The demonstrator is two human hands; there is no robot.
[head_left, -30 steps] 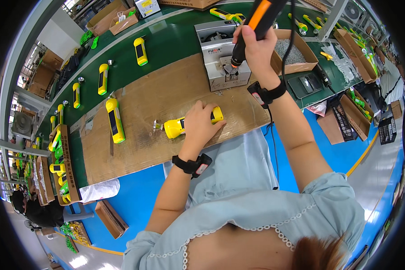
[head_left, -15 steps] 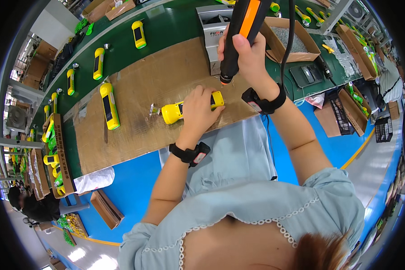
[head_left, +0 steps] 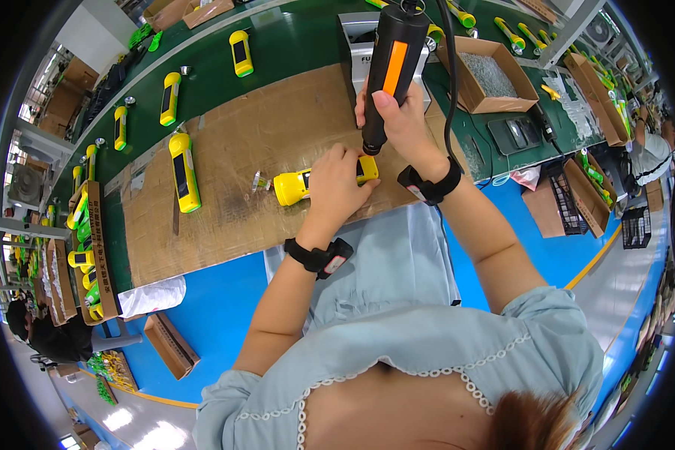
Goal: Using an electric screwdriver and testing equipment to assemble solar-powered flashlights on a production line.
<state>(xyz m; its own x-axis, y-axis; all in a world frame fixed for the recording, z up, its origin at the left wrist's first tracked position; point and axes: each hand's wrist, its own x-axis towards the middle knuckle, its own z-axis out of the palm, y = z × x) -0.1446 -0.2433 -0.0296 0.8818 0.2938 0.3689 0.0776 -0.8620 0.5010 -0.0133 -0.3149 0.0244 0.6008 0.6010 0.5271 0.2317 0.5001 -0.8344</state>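
Note:
A yellow flashlight (head_left: 291, 189) lies on its side on the cardboard sheet (head_left: 232, 142). My left hand (head_left: 333, 184) is closed round its middle, pinning it down and hiding part of the dark panel. My right hand (head_left: 400, 126) grips a black electric screwdriver (head_left: 383, 71) with an orange stripe, hung from above. The screwdriver's nose points down at the flashlight's right end; whether the bit touches is too small to tell. By the flashlight's wide head sits a small silver reflector (head_left: 260, 182). Another yellow flashlight (head_left: 184, 172), edged in green, lies farther left.
More flashlights (head_left: 169, 99) stand in a row along the green bench. Behind the screwdriver is a grey machine (head_left: 355, 49). A box of screws (head_left: 523, 94) and a dark tray (head_left: 500, 133) are at right. A carton of flashlight parts (head_left: 106, 259) stands left.
My right hand has brought the screwdriver down and slightly left, closer to the flashlight's right end. My left hand keeps its hold on the flashlight.

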